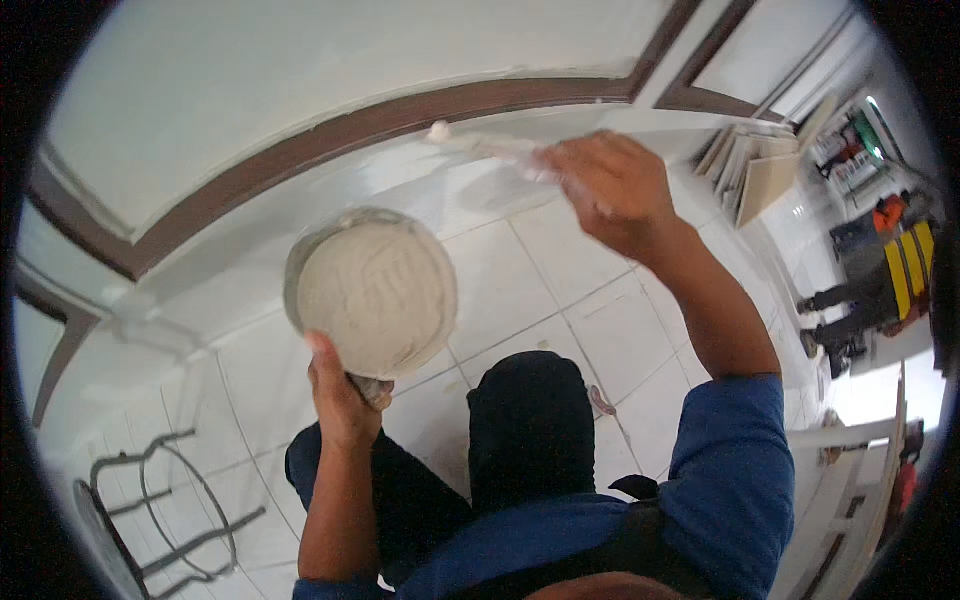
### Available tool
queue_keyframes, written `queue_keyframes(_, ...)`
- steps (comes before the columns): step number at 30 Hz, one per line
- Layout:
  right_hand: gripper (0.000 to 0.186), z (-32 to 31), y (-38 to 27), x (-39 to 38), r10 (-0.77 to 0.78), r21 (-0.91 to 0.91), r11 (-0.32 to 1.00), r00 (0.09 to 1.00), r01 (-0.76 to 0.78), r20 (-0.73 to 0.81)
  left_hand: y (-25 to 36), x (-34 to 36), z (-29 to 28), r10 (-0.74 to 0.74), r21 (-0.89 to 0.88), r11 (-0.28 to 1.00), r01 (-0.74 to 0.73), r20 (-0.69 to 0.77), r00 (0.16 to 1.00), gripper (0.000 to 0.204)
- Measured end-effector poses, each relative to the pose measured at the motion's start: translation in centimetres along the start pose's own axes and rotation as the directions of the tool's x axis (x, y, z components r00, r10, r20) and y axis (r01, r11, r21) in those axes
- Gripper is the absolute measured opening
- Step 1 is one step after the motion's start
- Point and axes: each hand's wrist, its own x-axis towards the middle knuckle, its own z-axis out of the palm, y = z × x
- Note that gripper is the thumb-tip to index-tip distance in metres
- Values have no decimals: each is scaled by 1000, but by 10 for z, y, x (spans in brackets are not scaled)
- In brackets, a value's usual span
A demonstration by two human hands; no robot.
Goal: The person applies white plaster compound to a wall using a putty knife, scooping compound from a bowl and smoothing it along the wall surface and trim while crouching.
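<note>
1. Two hands busy: left hand (343,398) grips the bowl of putty (372,290) over the floor tiles (560,300); keep it level.
2. Right hand (612,185) clenches the putty knife (480,146) at the wall trim (330,140); I'd go light and steady.

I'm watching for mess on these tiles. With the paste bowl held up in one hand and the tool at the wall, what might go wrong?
The left hand grips the full bowl of grey paste only at its near edge, so it may tip and spill onto the white floor tiles. The right hand reaches far forward with the paste-covered tool; paste could drop off it or smear the brown trim.
</note>
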Motion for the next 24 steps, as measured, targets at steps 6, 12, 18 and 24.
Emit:
queue_keyframes(6,24,-28,122,-47,291,-207,930,952,-304,-95,3,2,9,31,72,997,-31,5,1000,86)
queue_keyframes(12,29,-30,195,-44,423,-577,763,900,-292,102,1,1,3,-2,94,996,-3,55,999,88)
queue_keyframes(18,32,-9,206,-27,276,-615,775,953,-143,126,5,0,3,51,116,992,-52,4,999,88)
queue_keyframes(24,31,-2,193,-3,279,-599,796,931,-89,233,7,-2,4,81,105,991,-85,48,996,85)
